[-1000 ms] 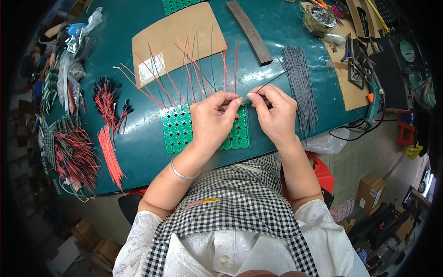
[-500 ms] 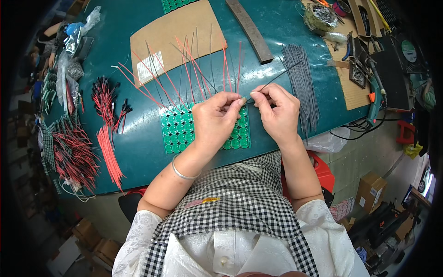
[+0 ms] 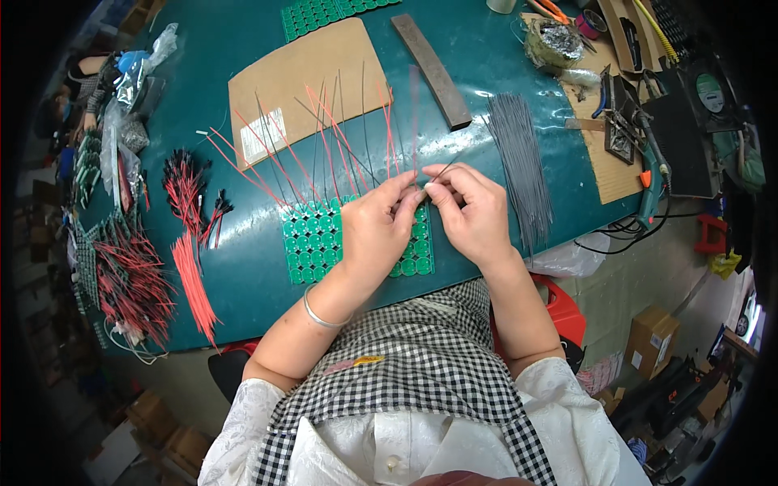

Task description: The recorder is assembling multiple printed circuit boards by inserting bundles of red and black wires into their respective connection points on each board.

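A green circuit board panel (image 3: 312,240), divided into many round sections, lies before me on the table. Red wires (image 3: 330,138) and black wires (image 3: 340,113) stand up from its far edge. Over the panel's right part, my left hand (image 3: 374,227) is closed in a pinch; its fingertips hide what is between them. My right hand (image 3: 472,212) pinches a thin black wire (image 3: 446,168), its fingertips almost touching the left ones. Close by the left fingertips a red wire (image 3: 415,113) rises, blurred. Right of my hands lies a bundle of loose black wires (image 3: 523,170).
Cardboard (image 3: 324,73) and a dark metal bar (image 3: 433,73) lie beyond the panel. Bundled red wires (image 3: 193,279) and wired boards (image 3: 130,267) are on the left. Pliers (image 3: 604,93), a green-handled soldering iron (image 3: 651,202) and cables are at the right. More green panels (image 3: 312,18) lie at the far edge.
My right hand has moved left with the black wire, up against the left fingertips. Less of the wire shows now. The whole view has shifted slightly, with more of the far table visible.
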Demonstrator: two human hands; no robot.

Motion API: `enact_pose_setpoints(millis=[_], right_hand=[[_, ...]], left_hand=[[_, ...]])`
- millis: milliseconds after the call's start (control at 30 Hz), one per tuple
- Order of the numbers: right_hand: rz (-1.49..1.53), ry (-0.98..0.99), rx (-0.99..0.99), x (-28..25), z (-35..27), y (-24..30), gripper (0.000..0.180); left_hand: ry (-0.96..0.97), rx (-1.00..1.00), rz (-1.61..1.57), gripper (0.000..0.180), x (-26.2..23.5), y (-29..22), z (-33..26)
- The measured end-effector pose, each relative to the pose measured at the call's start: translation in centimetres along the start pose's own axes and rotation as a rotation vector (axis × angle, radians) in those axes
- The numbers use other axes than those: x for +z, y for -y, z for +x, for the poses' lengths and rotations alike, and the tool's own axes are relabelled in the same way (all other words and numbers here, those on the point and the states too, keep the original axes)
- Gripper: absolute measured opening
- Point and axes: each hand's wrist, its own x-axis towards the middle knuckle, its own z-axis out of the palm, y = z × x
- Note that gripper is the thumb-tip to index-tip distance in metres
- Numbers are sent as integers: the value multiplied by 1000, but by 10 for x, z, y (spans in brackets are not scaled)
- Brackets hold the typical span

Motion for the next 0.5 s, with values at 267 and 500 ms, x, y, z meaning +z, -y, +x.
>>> enact_pose_setpoints(millis=[267, 500], right_hand=[[-35, 31, 27, 1, -1, -1, 21], [-76, -64, -55, 0, -9, 12, 26]], left_hand=[[-23, 61, 7, 25, -21, -10, -4], [-200, 41, 201, 16, -112, 1, -36]])
